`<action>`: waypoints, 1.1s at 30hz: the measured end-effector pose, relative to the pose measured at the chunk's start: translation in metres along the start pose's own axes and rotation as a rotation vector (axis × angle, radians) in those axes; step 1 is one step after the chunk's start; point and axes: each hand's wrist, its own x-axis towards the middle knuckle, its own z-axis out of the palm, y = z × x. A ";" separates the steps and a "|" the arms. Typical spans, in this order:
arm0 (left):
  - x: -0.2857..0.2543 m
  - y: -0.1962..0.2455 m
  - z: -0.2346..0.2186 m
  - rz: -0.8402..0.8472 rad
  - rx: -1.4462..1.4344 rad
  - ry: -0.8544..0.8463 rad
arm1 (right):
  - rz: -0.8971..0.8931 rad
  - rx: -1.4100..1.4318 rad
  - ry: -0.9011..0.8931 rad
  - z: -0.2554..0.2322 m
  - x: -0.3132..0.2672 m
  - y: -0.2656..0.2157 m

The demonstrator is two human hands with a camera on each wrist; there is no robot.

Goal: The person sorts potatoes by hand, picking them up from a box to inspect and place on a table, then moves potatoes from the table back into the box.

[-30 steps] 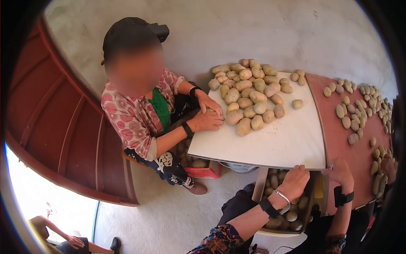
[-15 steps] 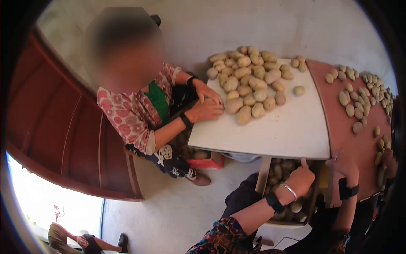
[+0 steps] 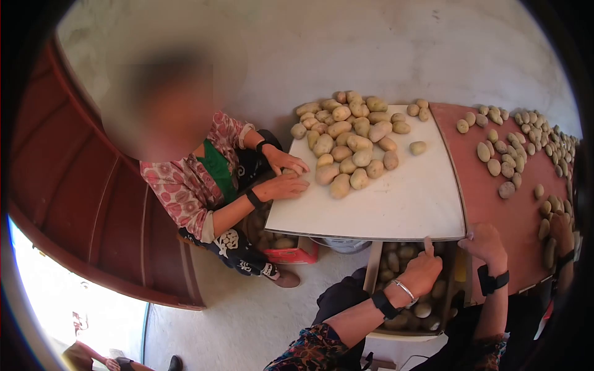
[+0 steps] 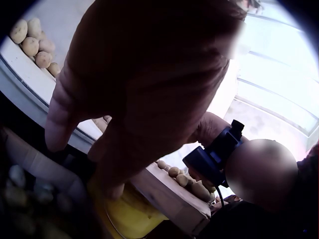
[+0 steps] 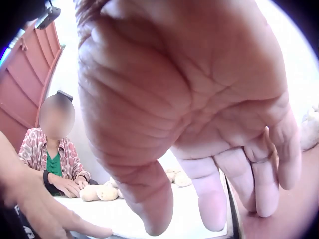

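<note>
My left hand [image 3: 426, 263] is below the near edge of the white table [image 3: 402, 210], holding nothing. Its index finger points up and touches that edge while the other fingers are loosely bent. The left wrist view shows the same hand [image 4: 139, 99] from behind, over the table edge. My right hand [image 3: 484, 240] rests with straight fingers on the near corner of the red table [image 3: 513, 216]. In the right wrist view its palm [image 5: 199, 124] is spread and bare. A pile of potatoes [image 3: 346, 142] lies at the white table's far side.
A person [image 3: 204, 173] sits across the left side, both hands [image 3: 284, 182] at the pile. More potatoes [image 3: 513, 148] are scattered on the red table. A crate of potatoes [image 3: 402, 290] stands under the near edge beside a yellow thing [image 4: 129, 214]. A red door [image 3: 80, 185] is at the left.
My left hand has let go of the white table's edge and dropped below it; only the index finger touches now. The right hand stays on the red table's corner.
</note>
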 end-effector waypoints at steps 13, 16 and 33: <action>0.019 0.003 -0.004 -0.004 0.122 -0.252 | -0.058 0.042 0.062 0.011 0.005 0.017; 0.017 -0.001 -0.001 -0.010 0.145 -0.242 | -0.070 0.077 0.093 0.010 0.004 0.012; 0.024 0.004 -0.010 0.055 0.178 -0.325 | -0.112 0.060 -0.020 -0.005 0.002 -0.006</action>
